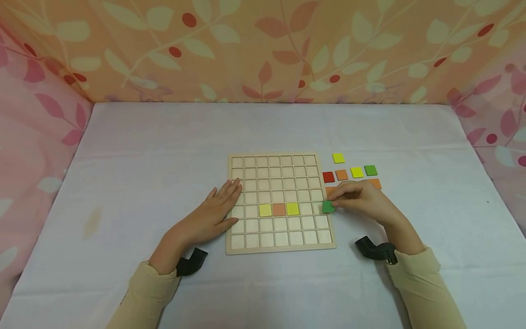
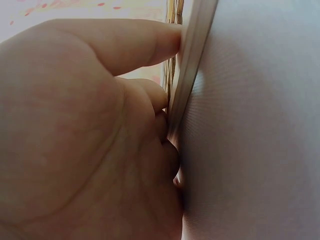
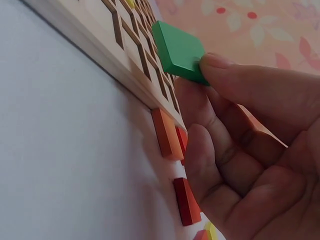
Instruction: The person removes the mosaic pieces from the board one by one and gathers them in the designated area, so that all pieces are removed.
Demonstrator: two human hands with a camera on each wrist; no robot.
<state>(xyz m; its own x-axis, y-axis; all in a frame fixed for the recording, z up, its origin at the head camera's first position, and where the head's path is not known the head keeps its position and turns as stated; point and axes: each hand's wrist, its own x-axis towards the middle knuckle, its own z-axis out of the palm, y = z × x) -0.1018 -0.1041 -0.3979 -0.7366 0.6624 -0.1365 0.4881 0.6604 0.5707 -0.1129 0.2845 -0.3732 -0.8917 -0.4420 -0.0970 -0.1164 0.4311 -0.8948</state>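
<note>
A wooden grid board (image 1: 281,250) lies on the white cloth. Three tiles sit side by side in one row of its cells: a yellow tile (image 1: 265,210), an orange tile (image 1: 279,209) and another yellow tile (image 1: 292,209). My left hand (image 1: 209,214) rests along the board's left edge, fingers extended over the frame and thumb (image 2: 150,45) at the rim. Between thumb and fingers, my right hand (image 1: 367,201) pinches a green square tile (image 3: 181,52). In the right wrist view this tile is raised and tilted; from the head it overlaps the board's right edge.
Loose tiles lie right of the board: a yellow tile (image 1: 339,158) farthest back, then a red tile (image 1: 328,177), an orange tile (image 1: 341,175), a yellow tile (image 1: 357,172) and a green tile (image 1: 370,170). Further orange tiles are partly behind my right hand. Patterned curtains (image 1: 263,50) border the table.
</note>
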